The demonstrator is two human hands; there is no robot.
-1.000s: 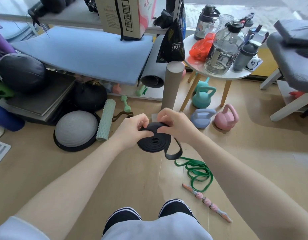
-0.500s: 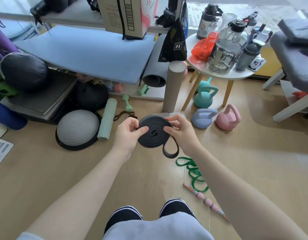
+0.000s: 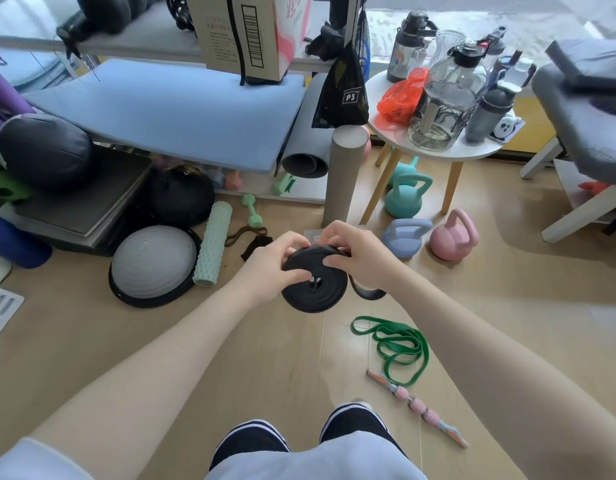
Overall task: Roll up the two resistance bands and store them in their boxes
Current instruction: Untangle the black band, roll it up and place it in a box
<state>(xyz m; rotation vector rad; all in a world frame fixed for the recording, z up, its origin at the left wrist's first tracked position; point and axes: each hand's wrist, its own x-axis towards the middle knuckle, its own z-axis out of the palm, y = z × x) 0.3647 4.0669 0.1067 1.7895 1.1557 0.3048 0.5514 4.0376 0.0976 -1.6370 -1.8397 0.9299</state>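
Note:
A black resistance band (image 3: 315, 289) is wound into a flat coil held in the air above the floor. My left hand (image 3: 270, 268) grips its left edge, thumb across the coil's face. My right hand (image 3: 360, 258) pinches the top right edge, and a short loose loop of the band hangs below that hand. A green resistance band (image 3: 398, 348) lies unrolled in loops on the wooden floor to the lower right. Just behind my hands a small flat box (image 3: 313, 233) lies on the floor, mostly hidden.
A pink massage stick (image 3: 417, 407) lies beside the green band. Kettlebells (image 3: 453, 237) stand under a white round table (image 3: 434, 152) with bottles. A grey half-ball (image 3: 154, 265), a mint foam roller (image 3: 213, 242) and a cardboard tube (image 3: 343, 174) crowd the left and middle.
The coil has tipped from upright and facing me to a flatter tilt, and both hands have shifted their grip along its top edge. The hanging loop is shorter and further right.

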